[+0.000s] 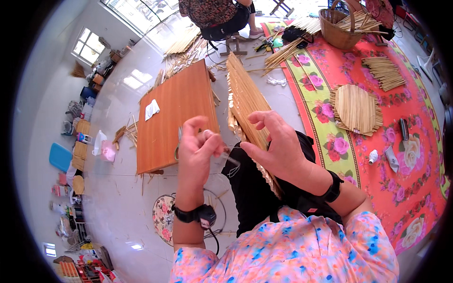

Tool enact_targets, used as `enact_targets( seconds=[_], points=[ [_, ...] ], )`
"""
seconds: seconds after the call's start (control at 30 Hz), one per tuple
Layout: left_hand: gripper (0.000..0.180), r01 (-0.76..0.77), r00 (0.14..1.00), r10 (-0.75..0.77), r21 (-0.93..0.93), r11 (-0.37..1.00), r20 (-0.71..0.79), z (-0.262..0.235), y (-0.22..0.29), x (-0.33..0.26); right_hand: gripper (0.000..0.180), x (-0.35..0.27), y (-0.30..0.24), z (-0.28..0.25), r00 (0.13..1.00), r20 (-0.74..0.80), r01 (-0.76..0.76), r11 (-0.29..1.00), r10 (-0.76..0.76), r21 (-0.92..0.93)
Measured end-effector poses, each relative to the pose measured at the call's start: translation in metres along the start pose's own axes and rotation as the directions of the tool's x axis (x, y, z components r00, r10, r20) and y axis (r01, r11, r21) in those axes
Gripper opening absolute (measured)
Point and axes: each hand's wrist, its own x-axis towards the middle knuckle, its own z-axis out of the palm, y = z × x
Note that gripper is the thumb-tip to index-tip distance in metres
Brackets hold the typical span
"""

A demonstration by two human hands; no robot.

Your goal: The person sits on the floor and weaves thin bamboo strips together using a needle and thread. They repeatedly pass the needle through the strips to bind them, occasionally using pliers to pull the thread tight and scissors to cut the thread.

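A mat of straw-coloured stalks (252, 106) stands slanted across my lap, its near end against my dark trousers. To its left, my left hand (202, 148) is raised with curled fingers closed in a pinch. Pale thread (233, 165) hangs in loops between those fingertips and the mat's left edge; the pinch itself is slightly blurred. My right hand (278, 144) hovers over the mat's right side, thumb and fingers apart and bent, with nothing visible in it. Its thumb comes close to the stalks; I cannot tell whether it touches them.
A brown wooden table (177, 118) stands left, bearing a white cloth (152, 109). At right, a flowered red sheet (325, 68) holds a round stalk mat (356, 109), a stalk bundle (384, 73) and a wicker basket (340, 35). Another person (210, 14) sits ahead. A floral stool (163, 219) is lower left.
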Motion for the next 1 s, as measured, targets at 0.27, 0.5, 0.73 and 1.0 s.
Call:
enact_targets(
  seconds=[0.27, 0.5, 0.73, 1.0],
  points=[
    [0.015, 0.013, 0.996, -0.030, 0.187, 0.982, 0.085, 0.010, -0.007, 0.021, 0.042, 0.002, 0.005, 0.006, 0.999, -0.038, 0.027, 0.999, -0.026, 0.031],
    [0.007, 0.051, 0.955, -0.045, -0.014, 0.999, 0.294, -0.008, 0.001, 0.016, 0.045, 0.005, 0.010, 0.010, 0.988, -0.091, 0.126, 0.992, -0.124, 0.014],
    [0.010, -0.055, 0.942, 0.184, -0.411, 0.910, 0.282, -0.003, -0.003, 0.014, 0.039, 0.005, 0.011, 0.011, 0.979, -0.143, 0.145, 0.989, -0.143, 0.001],
    [0.013, 0.183, 0.867, 0.283, -0.789, 0.587, 0.411, 0.037, -0.029, 0.018, 0.036, -0.003, 0.007, 0.000, 0.969, -0.240, 0.085, 0.994, -0.066, 0.069]
  ],
)
